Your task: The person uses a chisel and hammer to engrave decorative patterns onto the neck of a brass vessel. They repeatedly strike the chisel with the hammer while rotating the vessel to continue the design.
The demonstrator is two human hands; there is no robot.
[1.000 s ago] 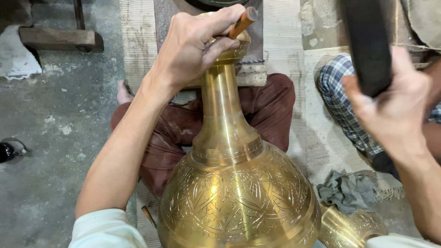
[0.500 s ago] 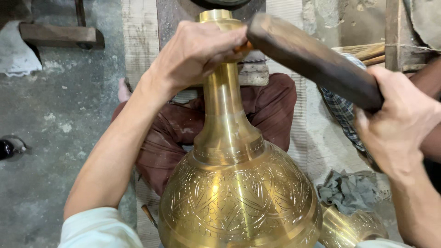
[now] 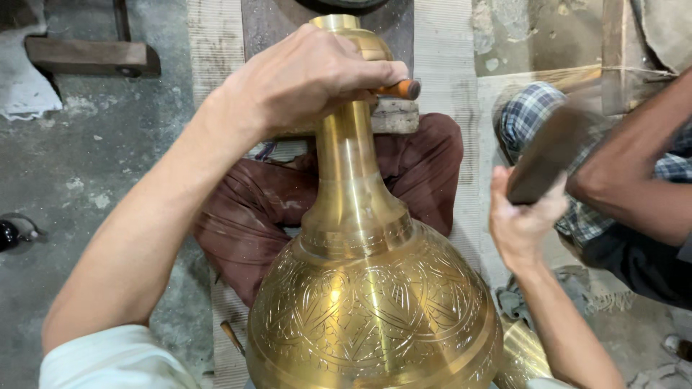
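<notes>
From the head view, the main risk as I judge it is a glancing blow: the mallet (image 3: 551, 155) is blurred in mid-swing, and the punch (image 3: 398, 89) offers only a small orange-brown tip past the fingers, so a strike slightly off line could land on the knuckles of the left hand (image 3: 303, 79) or dent the smooth neck of the vase (image 3: 371, 288). A second risk is the vase rolling or slipping on the lap, since only the one hand at its neck steadies it; that would throw the punch off its mark. The left hand is closed tight, wrapped over the top of the neck and clamping the punch against it just under the rim. The right hand (image 3: 522, 216) is closed in a fist round the mallet's dark handle, well to the right of the neck. The vase stands upright between the knees, its engraved belly nearest the camera. Another person's arm (image 3: 634, 173) crosses in at the right, just behind the mallet.
</notes>
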